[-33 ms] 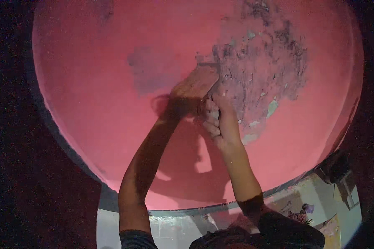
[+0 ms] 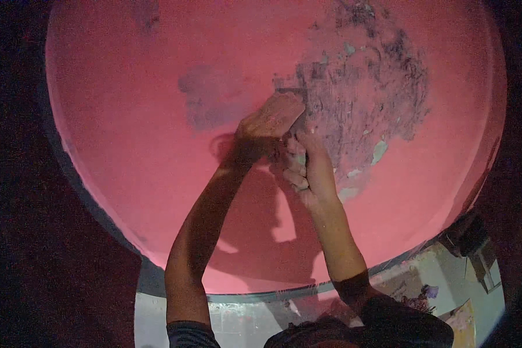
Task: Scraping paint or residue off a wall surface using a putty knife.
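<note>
My right hand (image 2: 310, 165) is closed around the handle of a flat scraper (image 2: 299, 120), whose dark, broad blade rests against a large pink round surface (image 2: 133, 174). Over the blade lies my left hand (image 2: 275, 116), its fingers stretched out and pressing flat on it. The blade's far edge shows just past the left fingertips; most of the rest is covered by the hands. To the right of the blade spreads a rough, dark streaked patch (image 2: 371, 98) with pale chipped spots.
A smaller greyish patch (image 2: 209, 95) marks the pink surface left of my hands. Below its curved rim lies a pale, stained surface (image 2: 243, 322) with purple-pink scraps (image 2: 420, 298) and a yellowish sheet (image 2: 463, 322). A dark object (image 2: 467, 235) stands near the lower right rim.
</note>
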Demonstrator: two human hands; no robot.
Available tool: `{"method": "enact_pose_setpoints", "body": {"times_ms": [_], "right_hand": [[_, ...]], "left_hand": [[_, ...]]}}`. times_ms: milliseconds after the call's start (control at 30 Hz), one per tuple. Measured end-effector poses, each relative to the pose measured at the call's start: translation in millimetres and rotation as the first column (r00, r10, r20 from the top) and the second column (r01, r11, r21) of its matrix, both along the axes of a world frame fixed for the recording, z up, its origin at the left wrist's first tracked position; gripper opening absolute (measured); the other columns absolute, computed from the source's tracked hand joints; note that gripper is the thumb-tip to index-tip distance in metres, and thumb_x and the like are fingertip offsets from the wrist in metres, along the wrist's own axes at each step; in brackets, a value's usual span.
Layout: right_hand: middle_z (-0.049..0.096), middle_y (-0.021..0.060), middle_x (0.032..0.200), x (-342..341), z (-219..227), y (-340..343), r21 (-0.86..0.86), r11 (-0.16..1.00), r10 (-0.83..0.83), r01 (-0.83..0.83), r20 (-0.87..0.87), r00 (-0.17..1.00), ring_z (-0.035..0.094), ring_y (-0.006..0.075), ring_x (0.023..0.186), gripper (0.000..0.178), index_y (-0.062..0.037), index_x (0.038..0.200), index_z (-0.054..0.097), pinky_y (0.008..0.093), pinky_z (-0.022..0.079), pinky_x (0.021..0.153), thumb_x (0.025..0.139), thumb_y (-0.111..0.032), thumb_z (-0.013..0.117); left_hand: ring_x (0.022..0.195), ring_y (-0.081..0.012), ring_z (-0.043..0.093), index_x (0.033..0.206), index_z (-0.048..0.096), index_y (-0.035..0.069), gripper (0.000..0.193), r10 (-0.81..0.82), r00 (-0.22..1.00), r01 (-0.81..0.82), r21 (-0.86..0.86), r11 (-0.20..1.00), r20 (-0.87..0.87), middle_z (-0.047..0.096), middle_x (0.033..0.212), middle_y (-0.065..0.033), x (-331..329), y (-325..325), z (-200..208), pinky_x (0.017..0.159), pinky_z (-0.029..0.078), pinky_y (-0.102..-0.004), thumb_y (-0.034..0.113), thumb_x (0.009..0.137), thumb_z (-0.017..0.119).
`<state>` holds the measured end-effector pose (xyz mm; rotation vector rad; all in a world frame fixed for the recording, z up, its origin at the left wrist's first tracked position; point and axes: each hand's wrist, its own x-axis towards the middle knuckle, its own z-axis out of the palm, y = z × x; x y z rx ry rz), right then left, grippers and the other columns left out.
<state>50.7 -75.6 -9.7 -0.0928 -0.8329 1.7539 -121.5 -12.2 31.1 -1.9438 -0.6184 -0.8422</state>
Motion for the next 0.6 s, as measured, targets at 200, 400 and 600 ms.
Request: {"method": "enact_pose_setpoints", "body": {"times_ms": [200,400,600], "right_hand": [[0.055,-0.0018,0.078,7,2,3,0.07,0.995,0.074,-0.072,-0.032,0.997,0.035,0.0043,0.044,0.011,-0.0143,0.093,0.049,0.0189,0.023,0.032,0.1,-0.021,0.054],[0.056,-0.002,0.074,9,-5,8,0.138,0.984,0.116,-0.113,-0.017,0.993,0.046,0.007,0.048,0.016,-0.0106,0.101,0.054,0.0189,0.029,0.036,0.103,-0.026,0.052],[0.053,-0.0035,0.07,69,-62,19,0.237,0.971,-0.077,0.013,0.264,0.962,0.046,0.0054,0.053,0.017,-0.0101,0.103,0.058,0.0198,0.03,0.04,0.103,-0.027,0.054]], "left_hand": [[0.125,-0.0309,0.059,0.135,0.061,0.009,0.053,-0.017,0.998,0.02,0.065,0.998,-0.057,0.061,0.135,-0.0125,5,-5,6,0.104,0.051,-0.0403,0.006,0.082,0.06],[0.133,-0.0306,0.053,0.139,0.056,0.009,0.061,0.037,0.999,-0.037,0.01,0.999,-0.001,0.056,0.142,-0.0125,9,-8,1,0.115,0.041,-0.0446,0.009,0.079,0.063],[0.131,-0.035,0.054,0.14,0.057,0.015,0.052,0.592,0.804,-0.297,-0.902,0.313,-0.059,0.057,0.141,-0.0145,23,-56,-22,0.113,0.042,-0.0449,0.012,0.088,0.063]]}}
